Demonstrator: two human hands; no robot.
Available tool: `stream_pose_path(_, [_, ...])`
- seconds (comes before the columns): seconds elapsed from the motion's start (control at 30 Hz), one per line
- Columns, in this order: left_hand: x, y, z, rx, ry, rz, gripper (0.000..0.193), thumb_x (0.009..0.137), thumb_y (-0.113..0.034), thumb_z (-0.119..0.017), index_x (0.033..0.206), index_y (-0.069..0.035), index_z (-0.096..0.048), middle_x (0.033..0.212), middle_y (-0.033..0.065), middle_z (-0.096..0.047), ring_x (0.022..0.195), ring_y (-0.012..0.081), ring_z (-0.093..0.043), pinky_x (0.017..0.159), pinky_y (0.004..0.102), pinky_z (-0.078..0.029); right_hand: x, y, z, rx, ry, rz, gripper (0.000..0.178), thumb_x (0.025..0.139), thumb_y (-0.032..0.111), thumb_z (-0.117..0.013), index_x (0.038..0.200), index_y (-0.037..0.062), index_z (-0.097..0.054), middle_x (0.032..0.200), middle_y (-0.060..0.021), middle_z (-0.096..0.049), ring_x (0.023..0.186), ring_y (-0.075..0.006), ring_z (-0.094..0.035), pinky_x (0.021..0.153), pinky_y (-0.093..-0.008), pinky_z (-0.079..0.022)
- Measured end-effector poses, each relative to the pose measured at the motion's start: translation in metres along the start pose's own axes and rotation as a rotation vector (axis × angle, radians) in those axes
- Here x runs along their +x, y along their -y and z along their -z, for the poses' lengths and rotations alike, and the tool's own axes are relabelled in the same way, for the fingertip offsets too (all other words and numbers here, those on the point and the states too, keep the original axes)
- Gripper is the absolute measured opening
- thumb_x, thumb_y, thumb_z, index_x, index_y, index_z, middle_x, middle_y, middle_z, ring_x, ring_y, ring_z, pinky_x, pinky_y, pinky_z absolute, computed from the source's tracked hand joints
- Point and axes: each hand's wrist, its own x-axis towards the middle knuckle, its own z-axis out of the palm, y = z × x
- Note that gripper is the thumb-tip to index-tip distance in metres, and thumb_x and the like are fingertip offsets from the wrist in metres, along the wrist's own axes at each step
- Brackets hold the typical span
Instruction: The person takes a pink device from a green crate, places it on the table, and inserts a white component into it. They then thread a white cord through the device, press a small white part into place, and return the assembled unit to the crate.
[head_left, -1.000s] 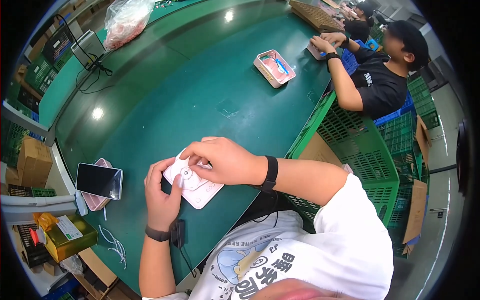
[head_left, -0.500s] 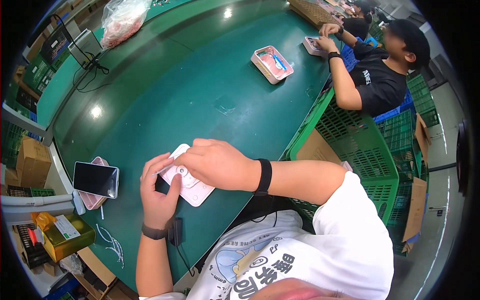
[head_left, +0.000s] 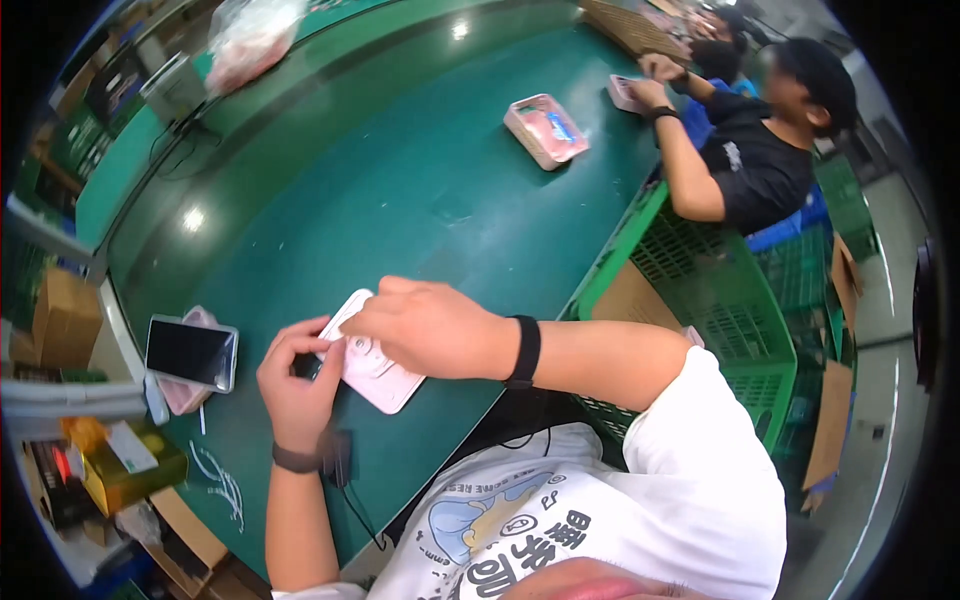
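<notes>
A pale pink flat cover (head_left: pixel 392 392) with rounded corners and a raised round part lies on the green table in front of me. My right hand (head_left: pixel 430 325) reaches over it from the right, fingers curled down in a pinch near its far left side. It hides much of the cover, and what it pinches cannot be seen. At the cover's left edge is my left hand (head_left: pixel 300 390), its thumb and fingers bent toward each other close to my right fingertips. Anything between them is too small or blurred to make out.
A phone (head_left: pixel 192 354) rests on a pink case (head_left: pixel 184 396) at the left. Beside my left wrist lies a black adapter (head_left: pixel 338 458); white ties (head_left: pixel 222 482) are nearby. A pink open housing (head_left: pixel 547 132) stands farther off. Green crates (head_left: pixel 720 310) and a co-worker (head_left: pixel 765 150) are at the right.
My left hand has shifted slightly left and down, its thumb and fingers drawing closer together at the cover's edge. My right hand has moved little, staying over the cover.
</notes>
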Motion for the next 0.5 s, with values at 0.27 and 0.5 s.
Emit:
stream_pose_path(0.27, [0.019, -0.005, -0.004, -0.037, 0.126, -0.124, 0.012, 0.088, -0.003, -0.093, 0.091, -0.002, -0.081, 0.138, 0.0184, -0.083, 0.128, 0.0308, -0.075, 0.111, 0.0423, -0.058, 0.005, -0.006, 0.018, 0.094, -0.023, -0.051, 0.042, 0.087, -0.005, -0.074, 0.126, 0.0092, -0.081, 0.103, -0.0093, -0.078, 0.092, -0.0323, -0.068, 0.082, -0.044, -0.06])
stream_pose_path(0.5, [0.012, -0.004, 0.003, -0.069, 0.18, -0.108, 0.012, 0.09, -0.006, -0.093, 0.087, -0.003, -0.082, 0.142, 0.0182, -0.081, 0.133, 0.03, -0.072, 0.116, 0.0434, -0.055, 0.004, 0.0, 0.011, 0.11, -0.03, -0.084, 0.039, 0.086, -0.009, -0.074, 0.12, 0.0072, -0.083, 0.098, -0.0078, -0.076, 0.088, -0.0301, -0.066, 0.083, -0.0399, -0.058])
